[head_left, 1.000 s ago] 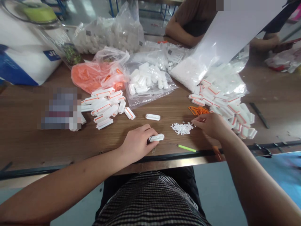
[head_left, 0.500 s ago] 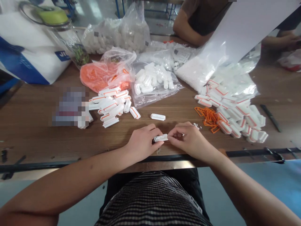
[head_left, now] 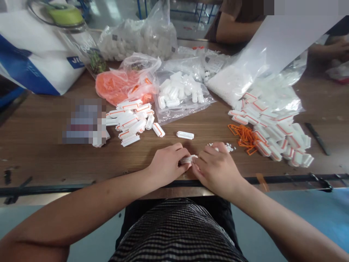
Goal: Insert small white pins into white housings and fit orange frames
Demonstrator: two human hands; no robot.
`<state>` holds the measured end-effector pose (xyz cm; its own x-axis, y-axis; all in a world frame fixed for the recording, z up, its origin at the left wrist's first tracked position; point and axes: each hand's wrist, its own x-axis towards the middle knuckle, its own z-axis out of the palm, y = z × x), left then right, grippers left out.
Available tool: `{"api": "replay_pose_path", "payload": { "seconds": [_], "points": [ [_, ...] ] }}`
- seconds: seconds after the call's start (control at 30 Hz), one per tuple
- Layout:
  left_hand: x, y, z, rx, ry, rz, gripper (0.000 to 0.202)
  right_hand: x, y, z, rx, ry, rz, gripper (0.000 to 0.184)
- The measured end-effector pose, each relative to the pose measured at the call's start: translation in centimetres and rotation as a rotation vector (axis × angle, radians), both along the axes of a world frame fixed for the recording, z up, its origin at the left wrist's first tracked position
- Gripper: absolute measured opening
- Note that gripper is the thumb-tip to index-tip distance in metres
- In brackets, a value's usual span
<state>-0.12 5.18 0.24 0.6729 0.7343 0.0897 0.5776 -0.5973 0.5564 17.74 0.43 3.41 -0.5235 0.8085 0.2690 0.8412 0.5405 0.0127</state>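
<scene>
My left hand (head_left: pixel 166 165) grips a small white plastic housing (head_left: pixel 188 158) at the table's near edge. My right hand (head_left: pixel 215 168) meets it from the right, fingertips pinched on the same part; whether a tiny piece sits between those fingers is hidden. Just beyond my right hand lies a little heap of tiny white pins (head_left: pixel 226 147). A single white housing (head_left: pixel 185 135) lies apart on the wood further out. Loose orange clips (head_left: pixel 244 135) lie to the right.
Finished white-and-orange parts pile at the left (head_left: pixel 131 120) and at the right (head_left: pixel 272 127). Plastic bags of white parts (head_left: pixel 180 92) and orange clips (head_left: pixel 120 85) stand behind. Another person's arm (head_left: pixel 231 31) rests at the far edge. A dark tool (head_left: pixel 317 138) lies far right.
My right hand left the heap of tiny pins and came left to the housing in my left hand, closing tighter against it. The green-handled tool is now hidden.
</scene>
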Motion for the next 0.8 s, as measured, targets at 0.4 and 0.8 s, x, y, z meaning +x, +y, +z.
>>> {"api": "replay_pose_path", "payload": {
  "seconds": [0.4, 0.8],
  "points": [
    [0.1, 0.1, -0.1, 0.010, -0.037, 0.018, 0.008, 11.9, 0.6, 0.4, -0.307, 0.133, -0.695, 0.020],
    [-0.2, 0.2, -0.1, 0.022, -0.065, -0.014, 0.011, 13.3, 0.2, -1.4, -0.223, 0.048, -0.595, 0.028]
  ]
}}
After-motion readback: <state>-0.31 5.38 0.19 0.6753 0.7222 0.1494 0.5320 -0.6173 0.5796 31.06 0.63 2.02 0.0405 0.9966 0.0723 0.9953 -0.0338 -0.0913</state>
